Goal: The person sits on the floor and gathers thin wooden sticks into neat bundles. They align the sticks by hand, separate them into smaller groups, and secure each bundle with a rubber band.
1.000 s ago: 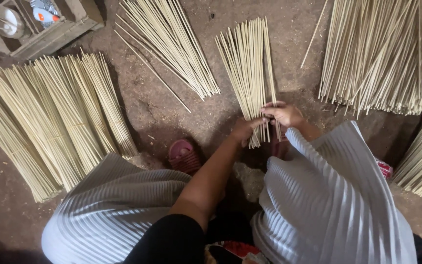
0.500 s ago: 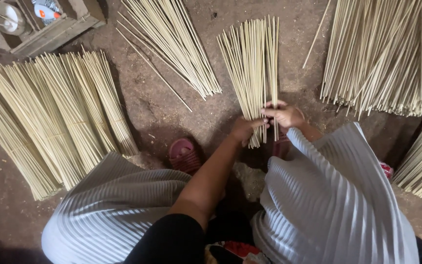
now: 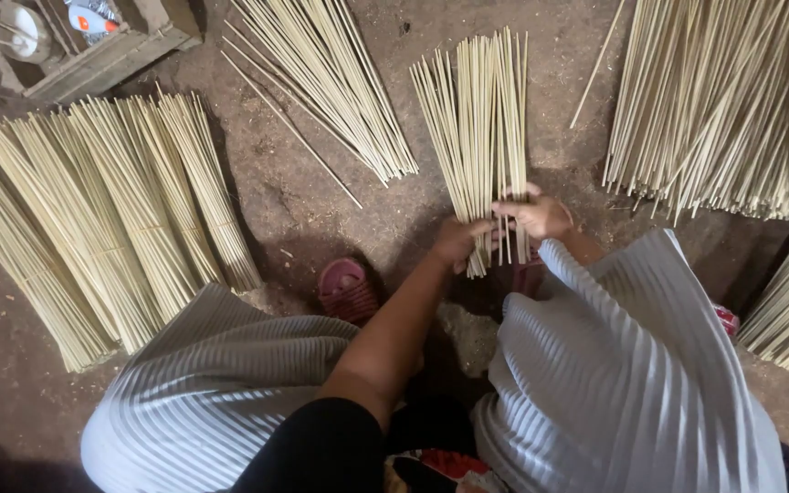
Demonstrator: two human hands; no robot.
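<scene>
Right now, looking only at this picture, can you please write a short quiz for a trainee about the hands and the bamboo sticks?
1. True or false: both hands grip one fanned bundle of thin bamboo sticks.
2. Which hand lies nearer the pink sandal: A) left hand B) right hand?
3. What does the bundle rest on?

Key
1. True; the fingers close around its lower end.
2. A.
3. The bare dirt floor.

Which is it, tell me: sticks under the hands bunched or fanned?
Fanned: the sticks spread apart toward the far end, pinched together only under both hands.
</scene>
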